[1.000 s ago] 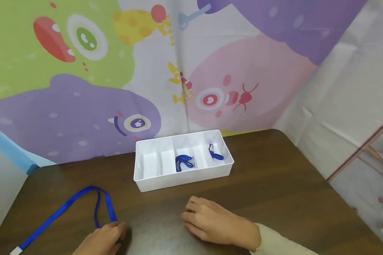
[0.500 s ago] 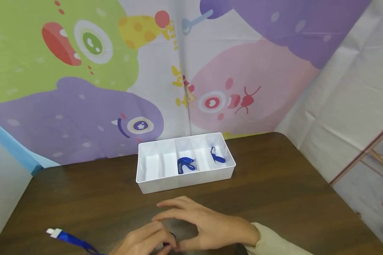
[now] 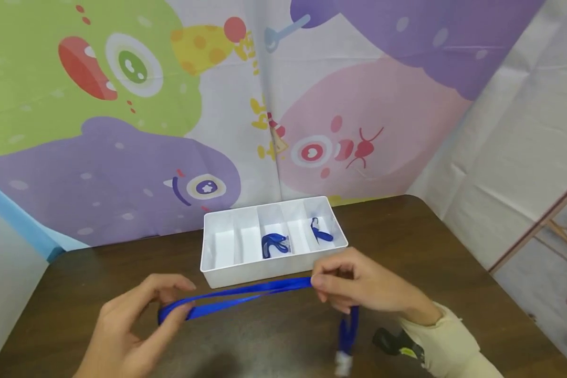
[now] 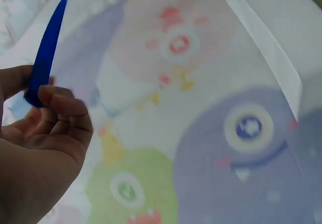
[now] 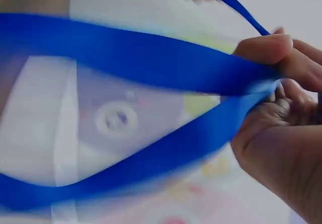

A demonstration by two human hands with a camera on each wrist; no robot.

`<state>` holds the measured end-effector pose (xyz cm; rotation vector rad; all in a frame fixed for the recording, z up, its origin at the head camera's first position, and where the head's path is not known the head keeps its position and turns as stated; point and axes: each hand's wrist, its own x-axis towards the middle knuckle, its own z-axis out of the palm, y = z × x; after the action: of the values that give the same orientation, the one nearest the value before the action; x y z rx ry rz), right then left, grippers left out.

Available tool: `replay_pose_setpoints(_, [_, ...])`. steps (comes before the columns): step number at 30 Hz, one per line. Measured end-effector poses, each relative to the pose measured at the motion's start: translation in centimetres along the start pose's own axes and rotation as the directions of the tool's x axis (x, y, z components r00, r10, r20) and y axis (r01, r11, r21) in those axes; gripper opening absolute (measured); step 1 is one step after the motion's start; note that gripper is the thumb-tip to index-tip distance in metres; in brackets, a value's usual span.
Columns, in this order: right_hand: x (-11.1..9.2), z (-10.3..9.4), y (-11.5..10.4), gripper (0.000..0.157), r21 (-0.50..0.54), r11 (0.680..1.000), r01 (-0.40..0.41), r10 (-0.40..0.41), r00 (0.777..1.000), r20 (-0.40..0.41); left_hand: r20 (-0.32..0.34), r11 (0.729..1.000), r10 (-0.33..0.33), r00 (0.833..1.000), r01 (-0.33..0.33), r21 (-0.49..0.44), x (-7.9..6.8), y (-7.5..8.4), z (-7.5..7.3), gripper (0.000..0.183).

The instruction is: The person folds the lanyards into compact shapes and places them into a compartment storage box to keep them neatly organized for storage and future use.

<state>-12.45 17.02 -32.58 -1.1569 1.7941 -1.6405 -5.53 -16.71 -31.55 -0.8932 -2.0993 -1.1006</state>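
Note:
A blue lanyard (image 3: pixel 290 284) is stretched between both hands in front of the white box. My left hand (image 3: pixel 127 325) holds its looped end; in the left wrist view the strap (image 4: pixel 46 53) runs between thumb and bent fingers. The right hand (image 3: pixel 364 283) pinches the strap farther along, thumb against curled fingers. Below that grip hangs the tail of the lanyard with a white clip (image 3: pixel 343 363), blurred. Two lengths of strap (image 5: pixel 141 55) spread out from the right fingers in the right wrist view.
A white divided box (image 3: pixel 264 272) stands at the table's back edge. One folded blue lanyard (image 3: pixel 275 241) lies in its middle compartment, another (image 3: pixel 323 234) in the rightmost. A dark object (image 3: pixel 387 341) shows beside the right sleeve. A cartoon-printed cloth (image 3: pixel 245 173) hangs behind.
The lanyard lay spread on the table at the left under the left hand. Both hands then met at the front, and now they are apart and raised, stretching the lanyard between them.

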Motion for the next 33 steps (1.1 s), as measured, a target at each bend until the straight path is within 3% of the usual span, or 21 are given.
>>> replay_pose_setpoints(4, [-1.5, -2.3, -0.9, 0.014, -0.156, 0.982, -0.109, 0.092, 0.990, -0.111, -0.020, 0.993, -0.051, 0.999, 0.052, 0.101, -0.4, -1.7, -1.9, 0.031])
replay_pose_setpoints(6, [-2.2, -3.2, -0.9, 0.012, -0.198, 0.969, -0.147, 0.117, 0.981, -0.156, -0.053, 0.994, -0.060, 0.997, 0.065, 0.091, -0.6, -2.5, -2.7, 0.025])
replay_pose_setpoints(9, [-3.0, -4.1, -0.5, 0.012, -0.263, 0.951, -0.162, 0.113, 0.975, -0.192, -0.069, 0.986, -0.150, 0.986, 0.155, 0.062, -0.8, -3.2, -3.7, 0.028])
replay_pose_setpoints(13, [-3.5, -4.4, 0.1, 0.013, -0.315, 0.935, -0.162, 0.106, 0.977, -0.188, 0.036, 0.967, -0.245, 0.969, 0.242, 0.085, -0.8, -3.9, -4.4, 0.037])
replay_pose_setpoints(16, [-3.6, -4.0, 0.0, 0.011, -0.257, 0.956, -0.144, 0.101, 0.980, -0.174, 0.100, 0.961, -0.253, 0.962, 0.238, 0.139, -0.7, -4.2, -4.0, 0.043])
replay_pose_setpoints(18, [-3.3, -3.6, -0.3, 0.009, -0.174, 0.978, -0.119, 0.088, 0.980, -0.177, 0.086, 0.959, -0.250, 0.964, 0.234, 0.159, -0.6, -3.9, -2.7, 0.042])
replay_pose_setpoints(21, [-2.4, -2.5, -0.8, 0.009, 0.004, 0.999, -0.053, 0.053, 0.980, -0.191, 0.049, 0.971, -0.197, 0.979, 0.188, 0.147, -0.6, -2.7, 0.7, 0.034])
replay_pose_setpoints(23, [-1.5, -1.4, -1.1, 0.009, 0.135, 0.991, -0.009, 0.040, 0.973, -0.229, 0.094, 0.986, -0.139, 0.986, 0.129, 0.108, -0.6, -1.4, 3.4, 0.028])
replay_pose_setpoints(25, [-0.7, -0.1, -1.3, 0.009, 0.252, 0.967, 0.040, 0.032, 0.962, -0.272, 0.185, 0.996, -0.083, 0.979, 0.073, 0.056, -0.6, 0.0, 5.9, 0.029])
replay_pose_setpoints(28, [0.1, 1.8, -1.5, 0.010, 0.387, 0.916, 0.106, 0.044, 0.932, -0.359, 0.313, 0.998, -0.058, 0.948, 0.059, 0.004, -0.3, 1.9, 9.2, 0.050])
replay_pose_setpoints(31, [0.2, 3.2, -1.6, 0.011, 0.457, 0.874, 0.166, 0.056, 0.900, -0.433, 0.330, 0.995, -0.100, 0.939, 0.100, 0.017, 0.0, 2.6, 12.1, 0.062])
replay_pose_setpoints(33, [0.1, 3.8, -1.7, 0.012, 0.497, 0.844, 0.201, 0.065, 0.883, -0.466, 0.298, 0.990, -0.143, 0.944, 0.142, 0.025, 0.2, 2.6, 13.6, 0.053])
